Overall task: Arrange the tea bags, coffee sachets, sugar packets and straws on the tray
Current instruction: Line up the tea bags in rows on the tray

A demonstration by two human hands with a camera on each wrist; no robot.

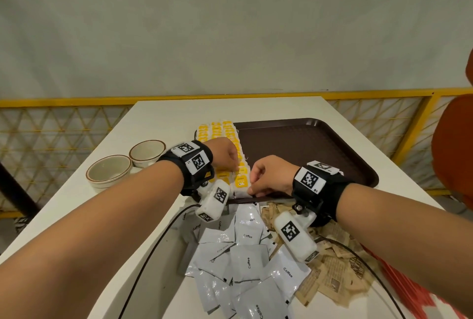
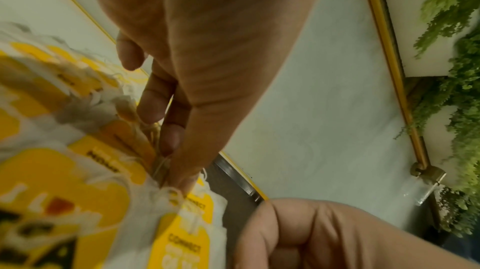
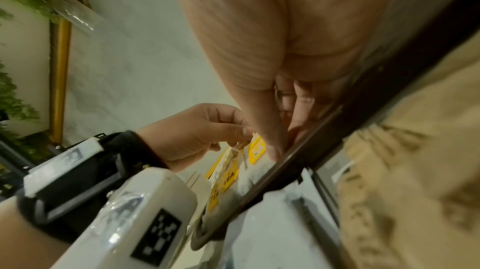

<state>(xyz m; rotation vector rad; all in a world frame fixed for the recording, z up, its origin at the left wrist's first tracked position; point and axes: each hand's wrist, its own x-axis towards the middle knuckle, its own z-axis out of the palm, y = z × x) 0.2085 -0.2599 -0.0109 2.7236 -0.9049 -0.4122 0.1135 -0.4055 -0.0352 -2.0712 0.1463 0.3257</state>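
Tea bags (image 1: pixel 216 130) in three tight rows down the left side of the tray (image 1: pixel 307 144), yellow tags facing up. Packed edge to edge, most likely to save the bare brown floor of the tray for the other kinds.

Left hand (image 1: pixel 224 154) low over the near end of the rows, grip pinched on the string and tag of one bag, thumb against forefinger. Probably laying that tag flat and square like its neighbours.

Right hand (image 1: pixel 271 177) just beside it at the tray's near rim, fingers curled. Grip pinching the near edge of the nearest tea bag (image 1: pixel 240 183), seemingly to hold it snug against the rim while the other hand tidies.

Coffee sachets (image 1: pixel 248 259) not yet on the tray, in a loose, overlapping silver heap on the desk (image 1: pixel 158 119) just in front of it. Sugar packets (image 1: pixel 330 275), brown and printed, heaped to the right of them, also off the tray. Red-and-white bundle (image 1: pixel 419 303) at the lower right, possibly the straws; too cut off to tell.

Desk white and smooth, with two empty bowls (image 1: pixel 110 172) side by side to the left of the tray and a dark cable (image 1: pixel 158 247) trailing across the near part. Beyond the far edge, a yellow mesh railing (image 1: pixel 64 119) and a pale wall (image 1: pixel 230 24). Green foliage (image 2: pixel 454 68) in the wrist views.
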